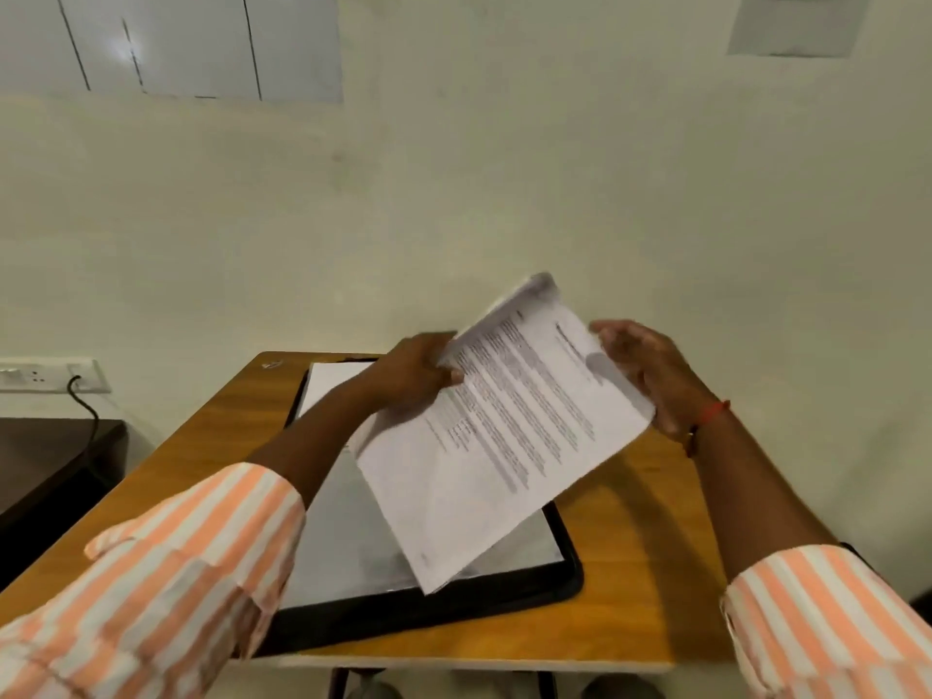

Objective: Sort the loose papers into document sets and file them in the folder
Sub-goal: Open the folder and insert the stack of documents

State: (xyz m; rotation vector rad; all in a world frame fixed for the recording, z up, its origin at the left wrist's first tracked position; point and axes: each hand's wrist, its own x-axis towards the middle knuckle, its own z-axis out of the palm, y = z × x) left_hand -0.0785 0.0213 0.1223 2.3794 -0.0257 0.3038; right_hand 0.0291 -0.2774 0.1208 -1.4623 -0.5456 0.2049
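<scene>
White printed paper stack [504, 436] is held in the air, tilted, above the open black-edged folder [567, 572]. Its lower corner hangs over the folder's clear plastic sleeve [343, 547]; can't tell if they touch. Left hand [416, 370] pinches the stack's left edge, thumb on front, fingers behind. Right hand [650, 375] sits against the stack's right edge, fingers fairly straight; blurred, can't tell if it grips. Stack's top corner fans apart. Folder lies flat on the brown wooden table [640, 587], with a plain white sheet [333, 380] in its far half. Orange-and-white striped sleeves [201, 557] on both arms, red thread [713, 411] on the right wrist. White wall socket strip [45, 375] at far left.
</scene>
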